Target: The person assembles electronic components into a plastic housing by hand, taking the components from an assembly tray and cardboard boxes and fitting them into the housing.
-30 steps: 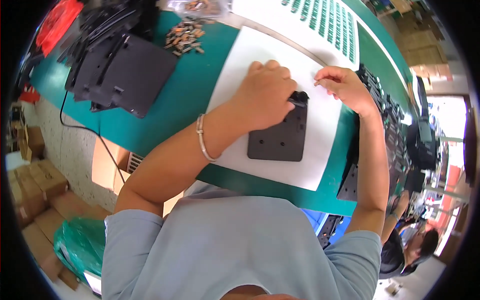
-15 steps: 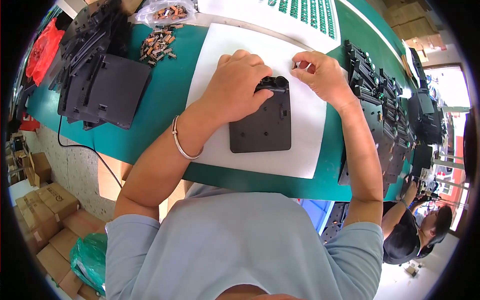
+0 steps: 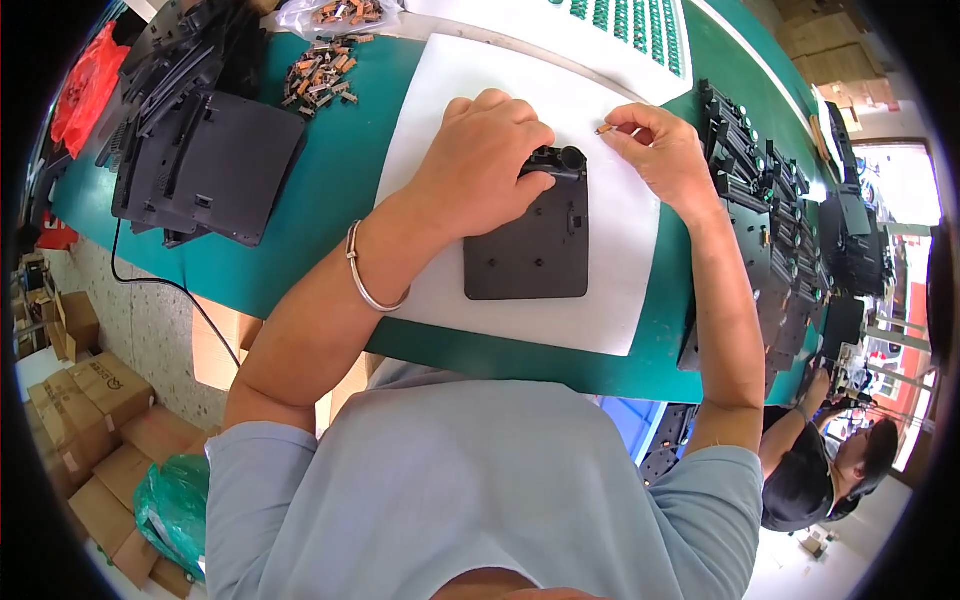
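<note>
A black plastic panel [image 3: 525,262] lies flat on a white foam sheet [image 3: 430,325] in front of me. My left hand [image 3: 485,160] closes over its far end, where a raised black bar with a round knob [image 3: 572,157] runs along the edge; the fingertips are partly hidden behind that bar. To the right of the panel, my right hand [image 3: 662,158] pinches a small orange-and-metal piece [image 3: 605,129] between thumb and forefinger, above the foam and apart from the panel. It looks like the parts in the loose pile [image 3: 320,75] at the far left.
Black panels [image 3: 225,165] are stacked at the left, beside a red plastic bag [image 3: 88,90]. A clear bag [image 3: 340,15] of small parts and a white tray [image 3: 520,30] with green pieces lie at the back. Black assemblies [image 3: 745,190] line the right; a co-worker [image 3: 815,460] sits beyond.
My right hand has turned slightly and shifted right, so the small orange piece now shows at its fingertips. My left hand keeps its hold on the panel. The whole view has shifted a little.
</note>
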Available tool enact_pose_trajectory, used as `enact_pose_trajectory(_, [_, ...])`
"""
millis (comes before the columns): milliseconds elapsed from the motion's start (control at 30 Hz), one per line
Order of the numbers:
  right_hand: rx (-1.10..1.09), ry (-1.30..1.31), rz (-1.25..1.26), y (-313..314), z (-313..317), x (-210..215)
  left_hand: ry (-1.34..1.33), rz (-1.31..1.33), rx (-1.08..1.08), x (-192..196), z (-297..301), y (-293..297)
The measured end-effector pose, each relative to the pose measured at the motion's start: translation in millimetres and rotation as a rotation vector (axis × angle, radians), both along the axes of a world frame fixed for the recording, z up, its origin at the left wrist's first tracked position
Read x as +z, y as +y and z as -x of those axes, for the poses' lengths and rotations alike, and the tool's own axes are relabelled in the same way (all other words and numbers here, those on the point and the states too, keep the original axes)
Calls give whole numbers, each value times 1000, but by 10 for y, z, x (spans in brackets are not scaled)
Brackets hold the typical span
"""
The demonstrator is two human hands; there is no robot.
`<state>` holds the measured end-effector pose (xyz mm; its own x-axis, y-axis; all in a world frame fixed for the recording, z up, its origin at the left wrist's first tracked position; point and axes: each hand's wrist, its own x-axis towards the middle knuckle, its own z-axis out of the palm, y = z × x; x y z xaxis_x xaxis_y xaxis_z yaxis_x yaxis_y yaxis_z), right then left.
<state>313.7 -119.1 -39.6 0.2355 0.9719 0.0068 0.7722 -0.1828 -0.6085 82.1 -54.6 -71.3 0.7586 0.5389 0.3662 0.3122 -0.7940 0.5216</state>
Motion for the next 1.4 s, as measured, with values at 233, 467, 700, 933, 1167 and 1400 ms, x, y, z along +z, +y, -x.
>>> enact_pose_trajectory(233, [-27, -29, 39, 16, 115, 57, -43, -19, 9, -20, -11, 1])
enact_pose_trajectory(467, [28, -16, 94, -22, 140, 41, -47, -34, 16, -39, -26, -3])
enact_pose_trajectory(700, [63, 103, -3, -34, 25, 7, -45, -45, 21, -42, -27, 2])
enact_pose_trajectory(933, [181, 41, -5, 7, 136, 42, -69, -38, 15, -63, -25, 10])
enact_pose_trajectory(1167, [269, -149, -103, 24, 157, 65, -71, -37, 16, -51, -20, 3])
enact_pose_trajectory(1400, [255, -299, -207, 39, 159, 40, -79, -51, 17, -62, -22, 5])
